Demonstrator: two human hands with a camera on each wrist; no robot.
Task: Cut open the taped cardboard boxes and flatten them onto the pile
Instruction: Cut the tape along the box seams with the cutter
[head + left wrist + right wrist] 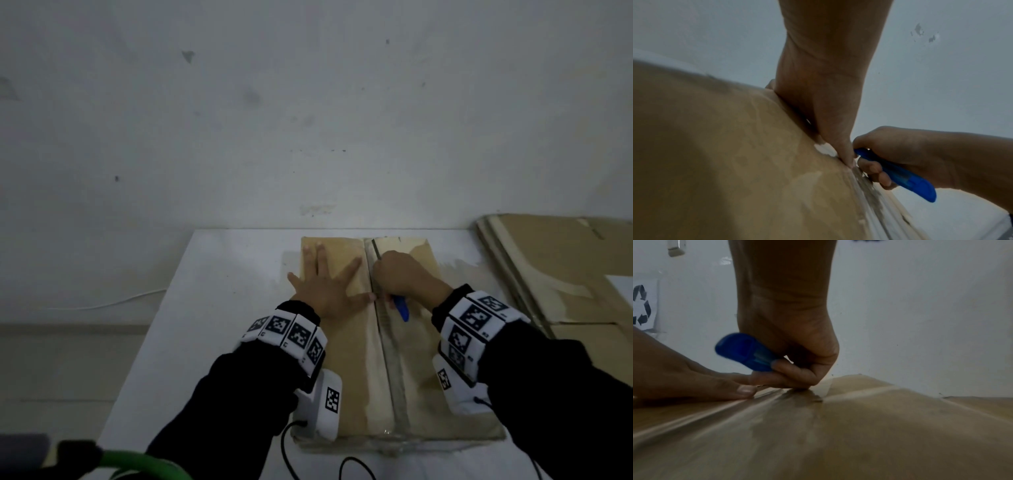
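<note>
Apparently cutter (745, 352) within right fingers (795, 371).

Left hand (325, 284) lies spread beside the taped seam (388, 342), crowding it; bare table (212, 291) lies left, stacked flattened cardboard (555, 270) blocks the right.

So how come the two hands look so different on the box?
The left hand lies flat with its fingers spread, pressing the left flap of the cardboard box; the right hand is curled into a fist. The left hand holds nothing, while the right hand grips a blue cutter at the taped seam. The left hand sits beside the seam; the right hand sits on it. Both rest on the box top and wear marker wristbands.
</note>
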